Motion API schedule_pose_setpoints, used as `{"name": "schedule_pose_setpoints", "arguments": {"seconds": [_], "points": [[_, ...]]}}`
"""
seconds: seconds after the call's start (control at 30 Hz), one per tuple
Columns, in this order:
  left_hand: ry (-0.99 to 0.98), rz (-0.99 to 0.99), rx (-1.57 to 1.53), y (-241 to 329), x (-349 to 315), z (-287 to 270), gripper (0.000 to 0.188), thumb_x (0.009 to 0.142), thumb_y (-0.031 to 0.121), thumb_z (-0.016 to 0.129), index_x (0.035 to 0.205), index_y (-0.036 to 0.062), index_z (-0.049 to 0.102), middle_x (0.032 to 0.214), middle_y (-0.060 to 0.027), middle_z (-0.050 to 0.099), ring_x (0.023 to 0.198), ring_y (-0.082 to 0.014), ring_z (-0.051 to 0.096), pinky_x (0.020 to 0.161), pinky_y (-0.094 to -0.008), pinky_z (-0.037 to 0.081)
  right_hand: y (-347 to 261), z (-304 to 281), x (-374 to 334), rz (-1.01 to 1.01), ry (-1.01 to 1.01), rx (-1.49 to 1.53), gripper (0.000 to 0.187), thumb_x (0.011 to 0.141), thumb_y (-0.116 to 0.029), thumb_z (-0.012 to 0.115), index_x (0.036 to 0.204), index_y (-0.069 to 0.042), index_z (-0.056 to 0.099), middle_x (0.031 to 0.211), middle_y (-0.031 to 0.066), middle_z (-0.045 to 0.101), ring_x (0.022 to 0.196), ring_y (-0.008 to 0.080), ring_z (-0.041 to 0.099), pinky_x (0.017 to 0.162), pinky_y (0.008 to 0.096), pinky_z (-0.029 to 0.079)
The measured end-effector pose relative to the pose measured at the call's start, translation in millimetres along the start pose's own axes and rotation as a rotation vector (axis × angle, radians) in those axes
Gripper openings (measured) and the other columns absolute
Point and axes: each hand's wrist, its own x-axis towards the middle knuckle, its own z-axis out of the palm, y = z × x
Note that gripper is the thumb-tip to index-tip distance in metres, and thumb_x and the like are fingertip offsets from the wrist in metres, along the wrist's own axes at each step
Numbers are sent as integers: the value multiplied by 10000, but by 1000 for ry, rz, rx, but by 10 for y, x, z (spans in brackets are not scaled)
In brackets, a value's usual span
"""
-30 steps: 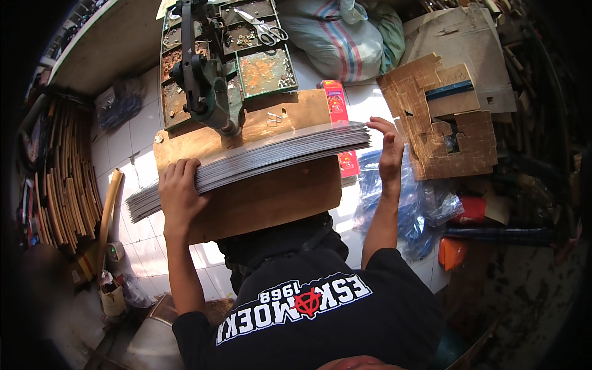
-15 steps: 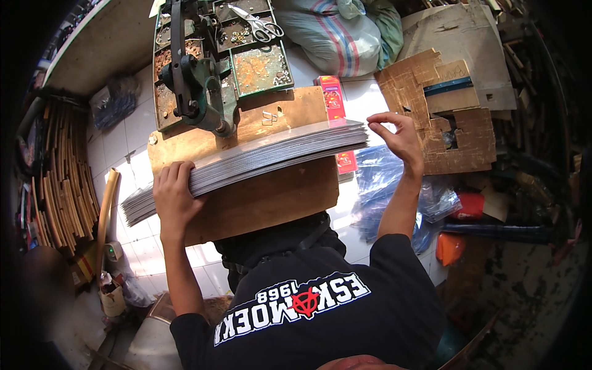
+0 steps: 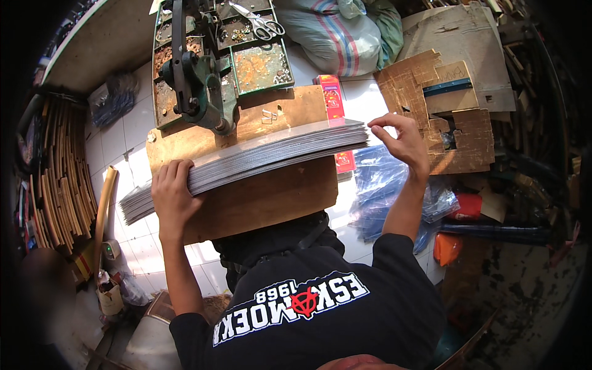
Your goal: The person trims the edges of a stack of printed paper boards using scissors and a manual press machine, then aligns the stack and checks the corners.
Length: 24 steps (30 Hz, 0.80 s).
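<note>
A thick stack of thin sheets (image 3: 271, 147), with grey edges and a glossy top, lies slantwise across a wooden board (image 3: 277, 197). My left hand (image 3: 176, 197) is closed over the stack's left part, fingers on top and thumb at the near side. At the opposite end my right hand (image 3: 404, 140) is raised beside the stack's right corner. Its thumb and forefinger are pinched together at that corner; whether a sheet edge is between them is too small to tell. Just beyond the stack stands a dark green hand press (image 3: 200, 92), with small metal pieces (image 3: 269, 116) on the board beside it.
Behind the press sits a divided tray (image 3: 256, 68) of small metal parts, with scissors (image 3: 262, 24) on it. A stuffed sack (image 3: 333, 37) stands at the back. To the right lie clear plastic sheets (image 3: 379, 191) and cut brown board (image 3: 462, 148). Wooden strips (image 3: 58, 185) lean at the left.
My right hand and forearm have shifted slightly to the right, with the fingertips still near the stack's corner. My left hand and the stack have hardly moved.
</note>
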Motion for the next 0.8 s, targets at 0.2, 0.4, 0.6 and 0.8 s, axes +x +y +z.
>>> {"name": "schedule_pose_setpoints", "arguments": {"seconds": [0.2, 0.4, 0.6, 0.8], "points": [[-5, 2, -14, 4, 13, 4, 586, 489, 153, 843, 1013, 121, 582, 961, -47, 591, 940, -247, 574, 834, -374, 433, -76, 65, -198, -51, 25, 31, 143, 855, -58, 665, 976, -5, 720, 878, 109, 703, 807, 190, 666, 695, 293, 502], [-7, -10, -19, 8, 14, 8, 588, 487, 148, 844, 1011, 130, 576, 955, -41, 593, 941, -252, 579, 822, -381, 441, -66, 171, -249, 0, 76, 20, 153, 877, -44, 621, 999, 0, 704, 851, 102, 693, 778, 173, 651, 678, 282, 494], [3, -15, -19, 1, 8, 15, 580, 491, 165, 852, 1001, 130, 578, 943, -38, 590, 933, -248, 579, 831, -378, 439, -28, 199, -237, 86, 45, 131, 173, 914, -50, 550, 1012, 4, 682, 747, 51, 634, 708, 111, 581, 661, 255, 469], [5, 4, -16, -12, 12, 20, 566, 513, 177, 833, 1013, 129, 575, 963, -43, 599, 948, -256, 585, 796, -385, 446, 91, 196, -299, 106, 83, 229, 184, 922, -54, 536, 1025, 4, 676, 715, 22, 600, 695, 83, 552, 643, 241, 450]]}}
